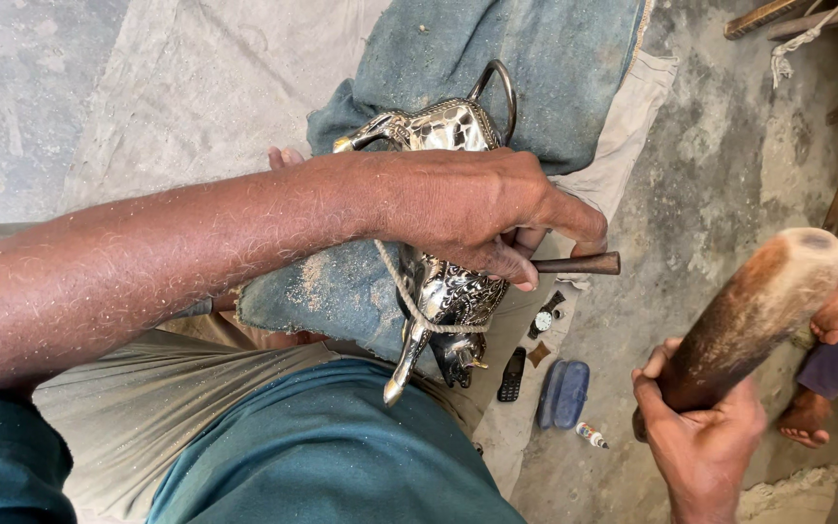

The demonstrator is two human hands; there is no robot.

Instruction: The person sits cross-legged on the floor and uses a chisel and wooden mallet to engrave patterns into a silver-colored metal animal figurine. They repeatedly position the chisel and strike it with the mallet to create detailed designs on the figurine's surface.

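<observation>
Left hand is wrapped around a short dark punch or chisel, fingers closed tight on it, tip pressed onto a shiny silver metal animal figurine with engraved patterning. The figurine lies on a dusty blue cloth across the person's lap, and a cord loops round its middle. Right hand is fisted around the narrow end of a thick wooden mallet, held off to the side, well apart from the figurine.

My guess: that figurine is hollow sheet metal, stiff but dentable, and polished enough to be slippery, so I'd grip it by the body, not the thin legs or the curved handle loop. The mallet looks hefty.

A wristwatch, small phone and blue case lie on the pale cloth below.
</observation>
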